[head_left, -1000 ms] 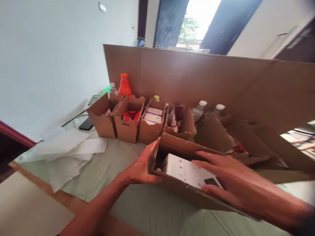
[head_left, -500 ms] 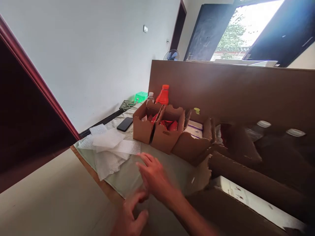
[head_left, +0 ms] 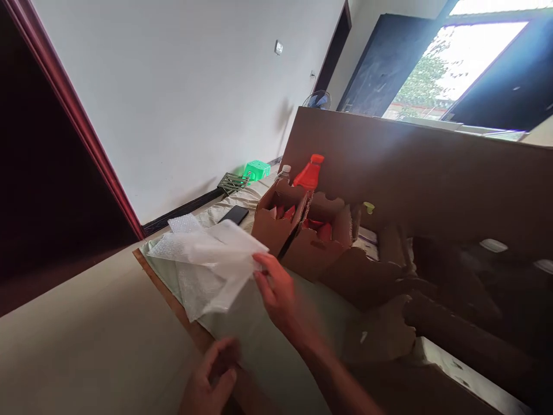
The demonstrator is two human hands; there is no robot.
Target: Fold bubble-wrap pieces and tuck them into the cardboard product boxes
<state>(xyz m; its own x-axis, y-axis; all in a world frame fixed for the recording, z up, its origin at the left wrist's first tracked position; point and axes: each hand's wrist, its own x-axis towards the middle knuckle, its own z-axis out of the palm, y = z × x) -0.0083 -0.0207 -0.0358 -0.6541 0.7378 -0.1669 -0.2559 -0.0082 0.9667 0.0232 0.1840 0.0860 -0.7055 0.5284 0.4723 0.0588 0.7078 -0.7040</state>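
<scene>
My right hand (head_left: 279,294) reaches across the pale green tablecloth (head_left: 259,337) and pinches the near corner of a white bubble-wrap sheet (head_left: 211,251), lifting it off more sheets (head_left: 194,288) lying near the table's left corner. My left hand (head_left: 211,380) hovers low by the table's front edge with its fingers loosely apart, holding nothing. At the lower right, a white device box (head_left: 458,374) lies inside a dark, blurred open carton (head_left: 432,323).
Small open cardboard boxes (head_left: 276,227) with red packets stand in a row before a tall cardboard sheet (head_left: 432,173). An orange bottle (head_left: 309,173) stands behind them. A black phone (head_left: 234,215) and a green object (head_left: 256,170) lie further back. A dark doorway is at the left.
Both hands left the carton holding the white box. My view swung left, and my right hand reached to the bubble-wrap pile and took hold of the top sheet.
</scene>
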